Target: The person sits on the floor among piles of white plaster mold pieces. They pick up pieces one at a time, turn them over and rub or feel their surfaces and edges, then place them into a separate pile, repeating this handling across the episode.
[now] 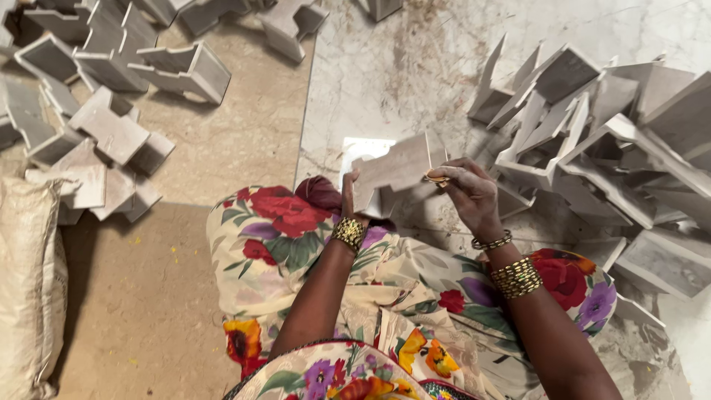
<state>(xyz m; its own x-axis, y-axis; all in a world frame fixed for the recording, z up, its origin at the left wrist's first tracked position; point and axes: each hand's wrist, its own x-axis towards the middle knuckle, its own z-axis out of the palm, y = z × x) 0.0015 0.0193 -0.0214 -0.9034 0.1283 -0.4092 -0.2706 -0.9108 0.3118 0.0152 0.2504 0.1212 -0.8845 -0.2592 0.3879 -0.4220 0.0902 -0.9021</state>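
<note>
The left hand (351, 194) has its grip closed on the lower left edge of a flat, notched grey piece (396, 169), fingers behind and thumb on the near face, holding it up over the lap just in front of the knees. The right hand (468, 191) is pinched shut on a small tan object (437, 178), too small to tell what it is, pressed to the right edge of the same piece.

To do this well, I would judge that the left hand should keep the piece steady and slightly tilted toward the eyes, while the right works along the edge in short, even strokes, with light pressure so the thin corners do not chip.

The piece looks like cut stone or cement board: matt, pale grey, with square steps in its outline and a dusty face. Under it a white slab (368, 148) lies on the marble floor (415, 67), which is smeared with brownish dust. To the right stands a leaning heap of pieces (592, 141), angular and thin-walled; another pile (96, 111) lies at the left on a tan floor (244, 141), beside a coarse woven sack (29, 281). Gold bangles (516, 278) ring the wrists above a flowered dress (281, 237).
</note>
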